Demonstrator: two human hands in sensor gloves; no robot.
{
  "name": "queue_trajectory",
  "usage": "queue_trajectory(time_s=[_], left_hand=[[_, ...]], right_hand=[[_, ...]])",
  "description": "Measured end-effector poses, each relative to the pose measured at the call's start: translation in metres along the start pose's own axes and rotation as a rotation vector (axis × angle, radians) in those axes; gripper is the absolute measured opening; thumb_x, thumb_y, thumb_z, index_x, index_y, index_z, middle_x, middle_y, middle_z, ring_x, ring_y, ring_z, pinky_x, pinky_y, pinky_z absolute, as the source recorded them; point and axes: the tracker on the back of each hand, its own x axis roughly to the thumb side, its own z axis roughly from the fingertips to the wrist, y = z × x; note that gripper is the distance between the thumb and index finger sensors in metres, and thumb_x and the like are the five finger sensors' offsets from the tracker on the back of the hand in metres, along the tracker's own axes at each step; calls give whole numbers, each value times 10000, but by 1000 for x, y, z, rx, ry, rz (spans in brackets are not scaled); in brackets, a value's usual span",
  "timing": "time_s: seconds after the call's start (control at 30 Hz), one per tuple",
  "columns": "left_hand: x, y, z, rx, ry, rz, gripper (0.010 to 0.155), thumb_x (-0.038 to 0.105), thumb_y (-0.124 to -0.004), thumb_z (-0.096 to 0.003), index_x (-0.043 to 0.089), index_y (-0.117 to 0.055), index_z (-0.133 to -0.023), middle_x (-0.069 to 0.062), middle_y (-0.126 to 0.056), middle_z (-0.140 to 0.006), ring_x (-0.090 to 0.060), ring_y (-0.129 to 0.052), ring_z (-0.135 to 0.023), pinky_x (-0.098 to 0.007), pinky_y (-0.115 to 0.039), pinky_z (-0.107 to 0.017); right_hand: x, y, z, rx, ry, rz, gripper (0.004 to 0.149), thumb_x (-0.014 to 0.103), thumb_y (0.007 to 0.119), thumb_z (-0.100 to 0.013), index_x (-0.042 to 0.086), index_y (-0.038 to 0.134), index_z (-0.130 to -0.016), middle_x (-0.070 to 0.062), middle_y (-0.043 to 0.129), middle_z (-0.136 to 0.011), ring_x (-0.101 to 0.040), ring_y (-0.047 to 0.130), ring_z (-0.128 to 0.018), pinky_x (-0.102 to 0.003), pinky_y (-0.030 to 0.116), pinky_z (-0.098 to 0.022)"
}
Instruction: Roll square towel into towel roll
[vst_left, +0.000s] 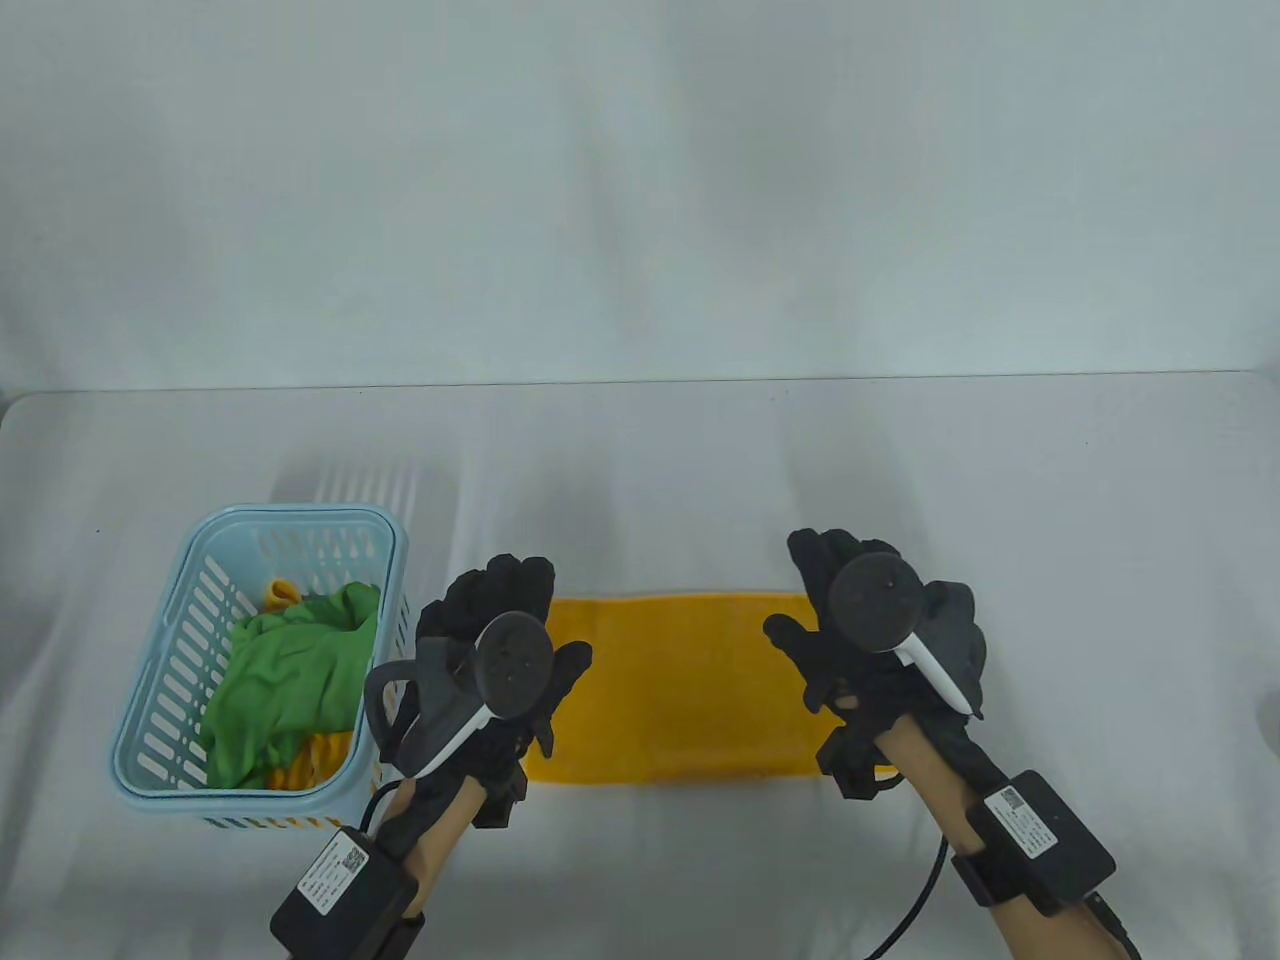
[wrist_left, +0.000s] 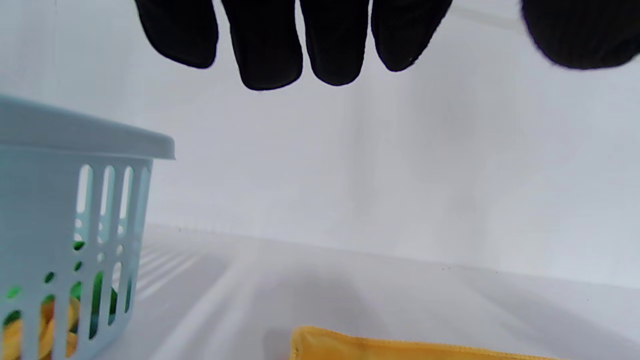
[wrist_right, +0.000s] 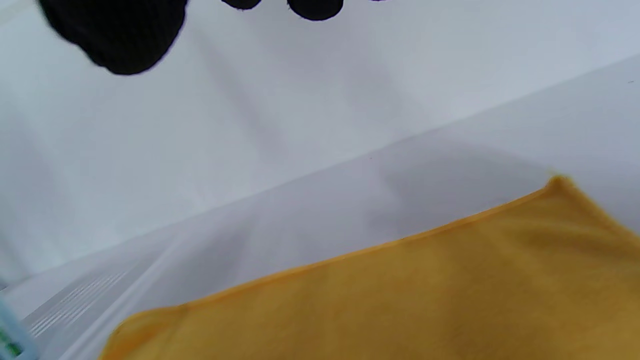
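Your yellow towel (vst_left: 690, 690) lies flat on the white table (vst_left: 700, 460), near the front edge, as a wide strip that runs left to right; it is not rolled yet. Your left hand (vst_left: 500, 650) is over the left end of the towel, and your right hand (vst_left: 880, 630) is over the right end; in the left wrist view your fingers (wrist_left: 270, 45) hang down straight and spread, with nothing between them, and the towel's far edge (wrist_left: 380, 345) sits low below them; in the right wrist view only your fingertips (wrist_right: 120, 35) show at the top, above the towel (wrist_right: 400, 300), holding nothing; I cannot tell if either hand touches the cloth. To the left, just beside your left hand, stands a light blue basket (vst_left: 200, 560); inside it lie a green cloth (vst_left: 290, 680) and some yellow cloth (vst_left: 282, 594).
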Motion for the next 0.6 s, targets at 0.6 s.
queue_trajectory(time_s=[0.6], left_hand=[[-23, 7, 16, 48, 23, 46, 833, 634, -719, -352, 309, -498, -1087, -37, -548, -1156, -398, -637, -1061, -633, -547, -747]], right_hand=[[102, 144, 19, 366, -288, 121, 761, 581, 717, -349, 403, 350, -991, 70, 424, -1104, -341, 441, -1058, -610, 443, -730]])
